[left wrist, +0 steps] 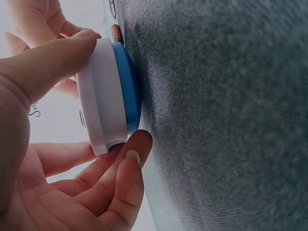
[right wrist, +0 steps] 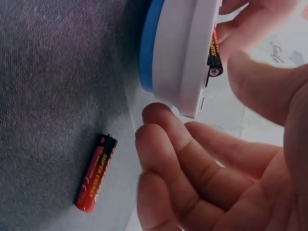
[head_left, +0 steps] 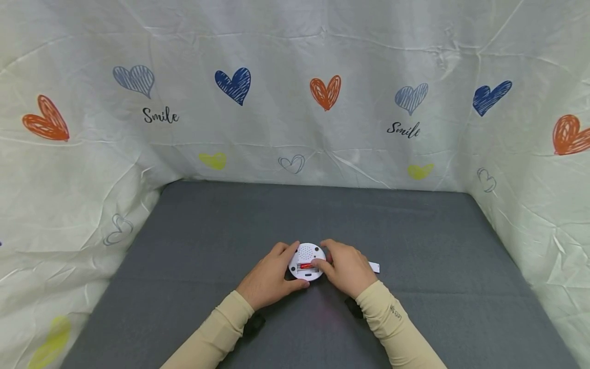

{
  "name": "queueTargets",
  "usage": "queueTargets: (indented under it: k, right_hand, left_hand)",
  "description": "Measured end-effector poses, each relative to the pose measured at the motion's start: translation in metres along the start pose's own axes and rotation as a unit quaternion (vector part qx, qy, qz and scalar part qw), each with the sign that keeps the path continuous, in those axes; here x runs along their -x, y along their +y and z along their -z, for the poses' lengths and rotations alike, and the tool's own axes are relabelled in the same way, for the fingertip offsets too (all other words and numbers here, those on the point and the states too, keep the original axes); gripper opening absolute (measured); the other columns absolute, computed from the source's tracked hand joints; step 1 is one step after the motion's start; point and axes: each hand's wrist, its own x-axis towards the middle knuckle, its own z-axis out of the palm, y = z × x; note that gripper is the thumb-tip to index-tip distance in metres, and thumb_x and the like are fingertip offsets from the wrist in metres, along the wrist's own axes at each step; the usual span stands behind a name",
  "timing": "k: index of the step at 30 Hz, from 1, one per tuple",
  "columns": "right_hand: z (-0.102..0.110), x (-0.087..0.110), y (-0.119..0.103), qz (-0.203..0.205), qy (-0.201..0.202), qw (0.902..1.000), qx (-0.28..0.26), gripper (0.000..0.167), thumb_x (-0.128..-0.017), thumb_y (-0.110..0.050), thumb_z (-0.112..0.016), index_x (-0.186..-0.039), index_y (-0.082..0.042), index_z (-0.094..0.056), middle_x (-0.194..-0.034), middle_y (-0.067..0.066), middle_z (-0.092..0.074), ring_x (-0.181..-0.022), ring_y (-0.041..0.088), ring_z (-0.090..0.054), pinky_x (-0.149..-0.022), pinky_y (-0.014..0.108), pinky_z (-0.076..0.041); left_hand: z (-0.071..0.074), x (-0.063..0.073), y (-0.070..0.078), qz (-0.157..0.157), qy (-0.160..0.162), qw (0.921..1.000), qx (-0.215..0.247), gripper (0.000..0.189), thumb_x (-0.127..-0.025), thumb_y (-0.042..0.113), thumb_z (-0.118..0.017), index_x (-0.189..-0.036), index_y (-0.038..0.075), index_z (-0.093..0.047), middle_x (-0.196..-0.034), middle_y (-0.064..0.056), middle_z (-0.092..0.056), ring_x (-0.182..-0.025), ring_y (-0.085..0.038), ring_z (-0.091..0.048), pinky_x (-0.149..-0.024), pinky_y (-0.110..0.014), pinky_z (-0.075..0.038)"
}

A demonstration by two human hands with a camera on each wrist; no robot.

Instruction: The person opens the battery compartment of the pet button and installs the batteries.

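Observation:
A round white device [head_left: 306, 250] with a blue front [left wrist: 129, 91] lies face down, its back with small holes and an uncovered battery slot upward. My left hand [head_left: 269, 274] grips its rim, thumb on the near side and fingers round the far left. One red-and-black battery [right wrist: 214, 54] is in the slot, an end tilted up out of it. My right hand [head_left: 349, 267] is at the device's right side. Its thumb is over the slot close to the battery's end, and its loosely bent fingers are right at the rim.
On the grey cloth a second red-and-black battery [right wrist: 97, 174] lies loose beside my right fingers. A small white piece [head_left: 375, 267] shows past my right wrist. White fabric walls [head_left: 276, 128] printed with hearts stand around the grey table [head_left: 221, 220].

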Motion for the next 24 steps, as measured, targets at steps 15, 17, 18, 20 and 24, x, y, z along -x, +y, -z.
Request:
queueTargets:
  k: [15, 17, 18, 20, 24]
  right_hand:
    - [0.0014, -0.0017, -0.0015, -0.048, -0.042, 0.995, -0.076, 0.031, -0.103, -0.024, -0.075, -0.128, -0.007, -0.075, -0.071, -0.008, -0.062, -0.059, 0.006, -0.053, -0.059, 0.027, -0.043]
    - [0.001, -0.0017, -0.0018, -0.053, -0.042, 0.9944, -0.081, 0.03, -0.103, -0.023, -0.075, -0.128, -0.007, -0.075, -0.071, -0.008, -0.063, -0.06, 0.007, -0.053, -0.059, 0.028, -0.043]
    - [0.0009, -0.0016, -0.0019, -0.055, -0.044, 0.9939, -0.084, 0.03, -0.103, -0.023, -0.075, -0.128, -0.007, -0.075, -0.071, -0.008, -0.064, -0.06, 0.007, -0.053, -0.06, 0.028, -0.043]
    - [0.0005, -0.0015, -0.0021, -0.059, -0.046, 0.9932, -0.089, 0.03, -0.103, -0.022, -0.074, -0.129, -0.007, -0.074, -0.071, -0.008, -0.064, -0.06, 0.007, -0.054, -0.06, 0.028, -0.044]
    - [-0.0002, -0.0009, -0.0024, -0.068, -0.051, 0.9916, -0.097, 0.032, -0.103, -0.022, -0.075, -0.132, -0.007, -0.073, -0.071, -0.008, -0.065, -0.061, 0.008, -0.055, -0.061, 0.029, -0.044]
  left_hand:
    - [-0.0004, 0.0015, -0.0008, -0.001, 0.003, 1.0, 0.002, 0.094, -0.089, 0.044, -0.09, -0.164, 0.005, -0.046, -0.145, -0.015, -0.06, -0.121, -0.023, -0.066, -0.102, -0.045, -0.057]
    - [-0.0004, 0.0016, -0.0008, -0.001, 0.002, 1.0, 0.003, 0.094, -0.089, 0.043, -0.09, -0.164, 0.005, -0.046, -0.145, -0.016, -0.06, -0.122, -0.023, -0.066, -0.102, -0.045, -0.057]
    - [-0.0003, 0.0017, -0.0008, -0.001, 0.002, 1.0, 0.002, 0.094, -0.09, 0.043, -0.09, -0.164, 0.005, -0.046, -0.145, -0.016, -0.06, -0.122, -0.023, -0.066, -0.102, -0.045, -0.057]
    - [-0.0003, 0.002, -0.0004, 0.002, 0.001, 1.0, 0.002, 0.094, -0.09, 0.043, -0.09, -0.164, 0.006, -0.046, -0.145, -0.015, -0.06, -0.122, -0.023, -0.066, -0.102, -0.045, -0.057]
    - [-0.0008, 0.0024, 0.0015, 0.003, 0.002, 1.0, 0.004, 0.094, -0.089, 0.042, -0.091, -0.164, 0.005, -0.046, -0.145, -0.016, -0.06, -0.12, -0.023, -0.066, -0.1, -0.044, -0.058]
